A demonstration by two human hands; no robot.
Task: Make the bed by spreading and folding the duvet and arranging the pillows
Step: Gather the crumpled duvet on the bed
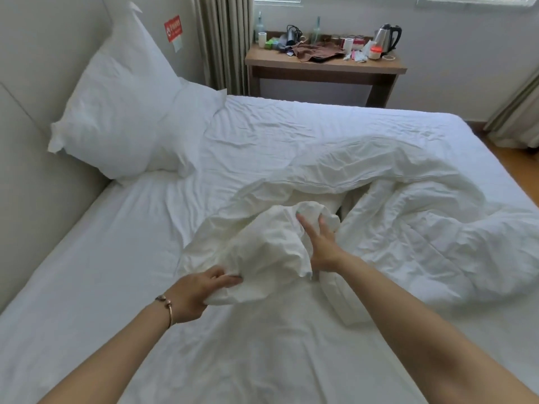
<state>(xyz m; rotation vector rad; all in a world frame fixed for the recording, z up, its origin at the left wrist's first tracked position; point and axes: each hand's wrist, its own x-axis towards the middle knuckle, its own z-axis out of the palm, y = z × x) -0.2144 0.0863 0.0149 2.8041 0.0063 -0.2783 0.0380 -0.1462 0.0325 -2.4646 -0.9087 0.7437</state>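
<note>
**Two hands gather the bunched duvet**

Both grips work the duvet (379,205), crumpled at centre and right of the frame. Left hand (195,293) pinches a fabric corner; right hand (319,246) curls its fingers around a raised fold, probably hunting an edge to spread. Pillows (122,112) lean upper left against the headboard (38,83).
</note>
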